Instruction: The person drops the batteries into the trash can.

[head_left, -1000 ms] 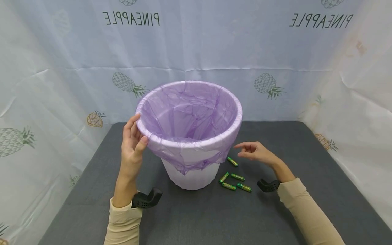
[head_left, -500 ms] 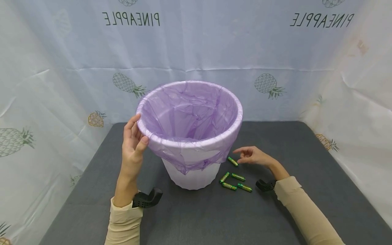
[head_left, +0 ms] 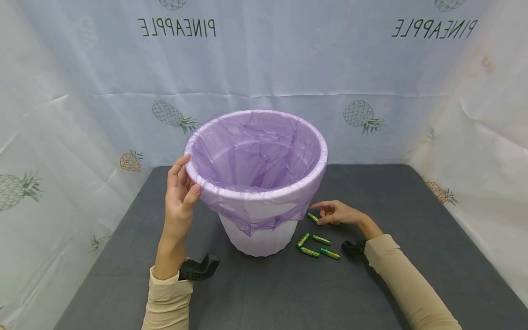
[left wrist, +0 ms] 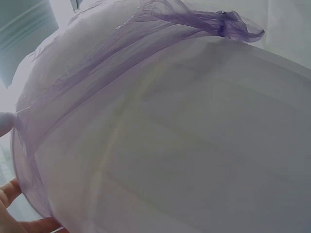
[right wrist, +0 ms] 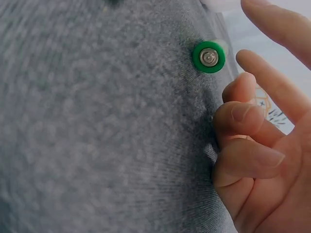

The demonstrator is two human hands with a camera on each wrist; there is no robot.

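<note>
A white trash can [head_left: 255, 238] stands mid-table, lined with a purple plastic bag [head_left: 264, 156] folded over its rim. My left hand [head_left: 178, 201] holds the can's left side at the rim, thumb toward the front. Near the can's right side, my right hand [head_left: 338, 213] is low over a green battery [head_left: 312, 216], thumb and index finger apart on either side of it. In the right wrist view, the end of the battery [right wrist: 209, 57] faces me, beside the fingertips, while the other fingers are curled. The left wrist view is mostly filled by the can's pale wall [left wrist: 194, 145].
Several more green batteries [head_left: 321, 239] lie loose on the dark grey table [head_left: 264, 298], right of the can's base. A white curtain [head_left: 288, 59] printed with pineapples hangs behind and along both sides. Each wrist wears a black camera mount [head_left: 200, 268].
My right hand has come down and slightly left to the battery nearest the can. The left hand keeps its place on the rim.
</note>
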